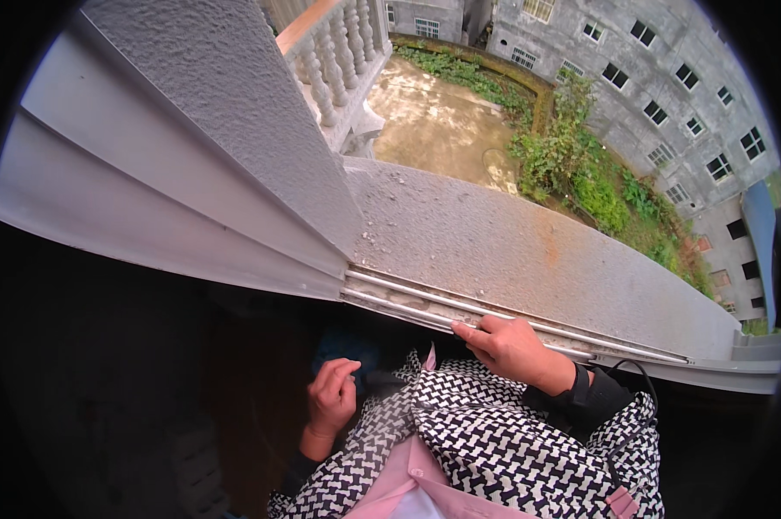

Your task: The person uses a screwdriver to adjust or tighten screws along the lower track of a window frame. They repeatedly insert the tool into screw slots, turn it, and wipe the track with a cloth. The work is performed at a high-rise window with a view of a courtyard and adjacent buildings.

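Observation:
My right hand [513,353] rests on the white sliding-window track [408,304], its index finger reaching along the inner rail and the other fingers curled under. Whatever may lie beneath those fingers is hidden. Below the sill, on the dark indoor side, my left hand [332,400] hangs in front of my body with its fingers bent inward. The palm is turned out of sight, so I cannot make out anything in it. Grit and dirt show in the grooves of the track.
Outside the track runs a rough concrete ledge [494,227] with loose crumbs and a rusty stain. The window frame [174,195] and a textured wall [235,95] stand at left. Beyond are a balustrade [339,56], a yard far below [442,112] and a grey building [650,78].

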`<state>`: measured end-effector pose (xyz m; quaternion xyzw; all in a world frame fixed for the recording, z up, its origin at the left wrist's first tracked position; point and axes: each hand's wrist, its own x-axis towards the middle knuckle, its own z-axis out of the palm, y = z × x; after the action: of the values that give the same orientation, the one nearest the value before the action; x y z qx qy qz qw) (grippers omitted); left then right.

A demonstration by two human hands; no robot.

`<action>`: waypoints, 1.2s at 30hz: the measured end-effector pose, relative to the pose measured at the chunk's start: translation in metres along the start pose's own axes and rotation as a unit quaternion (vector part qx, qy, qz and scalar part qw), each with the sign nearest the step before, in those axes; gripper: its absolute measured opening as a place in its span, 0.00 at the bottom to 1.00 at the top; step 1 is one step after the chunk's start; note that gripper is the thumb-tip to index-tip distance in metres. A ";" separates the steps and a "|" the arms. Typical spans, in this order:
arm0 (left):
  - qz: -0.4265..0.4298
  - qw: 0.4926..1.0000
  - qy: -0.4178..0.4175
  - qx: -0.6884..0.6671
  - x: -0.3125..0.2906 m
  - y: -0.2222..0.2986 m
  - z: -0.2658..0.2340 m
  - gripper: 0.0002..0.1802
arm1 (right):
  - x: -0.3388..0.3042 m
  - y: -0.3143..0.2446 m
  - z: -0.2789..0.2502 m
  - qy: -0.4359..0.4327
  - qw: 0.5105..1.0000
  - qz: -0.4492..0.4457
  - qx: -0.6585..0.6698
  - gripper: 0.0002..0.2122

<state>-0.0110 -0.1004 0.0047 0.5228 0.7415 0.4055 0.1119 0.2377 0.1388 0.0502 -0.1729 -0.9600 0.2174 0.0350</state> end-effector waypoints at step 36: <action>-0.065 0.998 -0.001 -0.021 -0.022 0.020 0.006 0.16 | 0.047 0.017 0.026 0.064 0.987 -0.070 0.132 0.19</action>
<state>0.0157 -0.1142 0.0095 0.4717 0.7649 0.4123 0.1498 0.1954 0.1586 0.0190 -0.1128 -0.9284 0.3274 0.1344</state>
